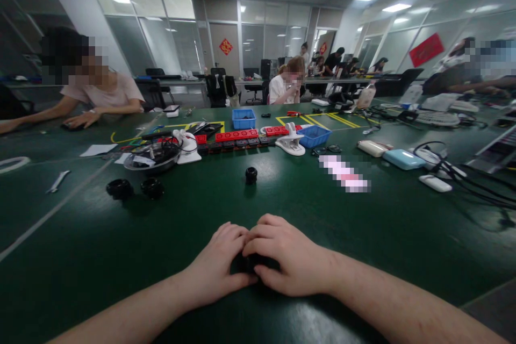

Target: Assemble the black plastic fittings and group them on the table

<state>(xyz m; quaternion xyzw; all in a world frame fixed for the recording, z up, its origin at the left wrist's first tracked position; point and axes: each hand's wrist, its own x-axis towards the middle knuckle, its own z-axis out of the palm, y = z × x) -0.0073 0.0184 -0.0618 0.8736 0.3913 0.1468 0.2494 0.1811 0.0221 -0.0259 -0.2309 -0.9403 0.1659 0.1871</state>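
At the near middle of the table, my left hand point(220, 258) and my right hand point(284, 255) meet with curled fingers around a dark black part point(260, 262). Fingers cover most of it, so its exact shape is hidden; both thumbs are near its close side. Beyond my hands stands a small black ribbed, ring-shaped fitting point(251, 174). Two larger black round fittings, a left one point(120, 189) and a right one point(152, 187), sit farther left.
A wrench point(58, 181) lies at left. Across the table are a bowl of tools point(151, 164), a red and black strip point(236, 137), white clip stands point(291, 142) and blue bins point(314, 137). Cases point(403, 159) and black cables are at right. Other people sit around.
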